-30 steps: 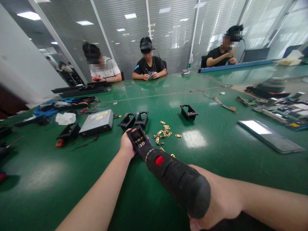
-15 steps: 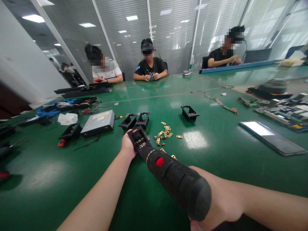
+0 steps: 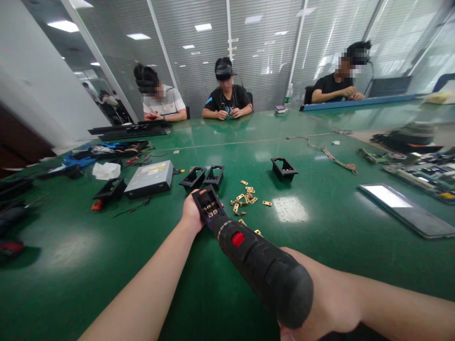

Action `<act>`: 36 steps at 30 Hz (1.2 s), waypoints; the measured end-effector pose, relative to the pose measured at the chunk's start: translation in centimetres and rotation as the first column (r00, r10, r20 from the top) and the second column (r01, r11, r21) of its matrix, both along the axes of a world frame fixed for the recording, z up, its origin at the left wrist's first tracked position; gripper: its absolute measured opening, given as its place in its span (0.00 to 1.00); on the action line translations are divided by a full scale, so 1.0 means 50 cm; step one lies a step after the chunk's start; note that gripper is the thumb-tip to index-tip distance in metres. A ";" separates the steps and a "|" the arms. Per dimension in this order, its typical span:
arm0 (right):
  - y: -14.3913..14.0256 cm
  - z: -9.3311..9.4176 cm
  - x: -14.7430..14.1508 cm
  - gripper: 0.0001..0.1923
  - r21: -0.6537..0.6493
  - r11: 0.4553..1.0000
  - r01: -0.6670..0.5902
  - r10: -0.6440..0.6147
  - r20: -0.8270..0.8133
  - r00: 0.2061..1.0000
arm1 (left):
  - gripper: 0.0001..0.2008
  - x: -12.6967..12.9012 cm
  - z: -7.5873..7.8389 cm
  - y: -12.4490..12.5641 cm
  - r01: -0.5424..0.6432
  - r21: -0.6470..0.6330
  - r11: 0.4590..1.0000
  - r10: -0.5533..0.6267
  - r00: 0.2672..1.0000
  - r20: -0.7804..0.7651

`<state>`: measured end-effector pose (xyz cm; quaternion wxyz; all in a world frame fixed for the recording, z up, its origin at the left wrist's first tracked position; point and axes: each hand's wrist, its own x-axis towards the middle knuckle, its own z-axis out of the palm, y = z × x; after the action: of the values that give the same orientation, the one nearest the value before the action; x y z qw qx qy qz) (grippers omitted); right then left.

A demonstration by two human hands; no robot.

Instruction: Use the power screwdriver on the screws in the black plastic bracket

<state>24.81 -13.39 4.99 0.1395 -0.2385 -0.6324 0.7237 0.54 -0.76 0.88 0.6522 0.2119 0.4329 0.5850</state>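
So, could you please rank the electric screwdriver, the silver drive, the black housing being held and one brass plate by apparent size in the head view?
1. electric screwdriver, though nearness to the camera inflates it
2. silver drive
3. black housing in the left hand
4. brass plate

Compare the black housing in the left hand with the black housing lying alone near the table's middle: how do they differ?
The held housing is gripped by the left hand and tilted; the lone housing rests untouched. The held one shows brass parts inside; the lone one looks hollow. Both are black rectangular frames.
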 end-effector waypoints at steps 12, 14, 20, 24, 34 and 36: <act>0.000 -0.002 -0.001 0.26 -0.028 0.999 0.021 -0.021 0.018 1.000 | 0.12 0.003 0.003 -0.002 -0.017 -0.010 1.000 0.017 1.000 -0.017; 0.001 -0.007 -0.001 0.26 -0.027 0.999 0.027 -0.027 0.004 1.000 | 0.12 0.002 0.002 -0.001 -0.021 -0.005 1.000 0.021 1.000 -0.023; 0.004 -0.024 0.001 0.29 0.010 0.999 0.043 -0.043 -0.031 0.999 | 0.12 -0.005 -0.006 0.005 -0.003 0.006 1.000 0.003 1.000 -0.018; 0.006 -0.031 0.003 0.29 0.050 0.998 0.039 -0.037 -0.043 0.998 | 0.13 -0.006 -0.006 0.007 0.001 -0.004 1.000 -0.001 1.000 -0.023; 0.009 -0.028 0.010 0.29 0.094 0.994 0.048 -0.049 0.005 0.999 | 0.13 -0.010 -0.008 0.012 0.010 0.031 0.999 -0.007 0.996 -0.091; 0.011 -0.026 0.012 0.30 0.077 0.996 0.040 -0.041 0.002 0.999 | 0.13 -0.014 -0.011 0.014 0.028 0.040 0.999 -0.024 0.995 -0.093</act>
<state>25.39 -12.86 3.68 0.1620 -0.2472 -0.6551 0.6954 -0.14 -0.06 0.35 0.6346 0.2579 0.4476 0.5748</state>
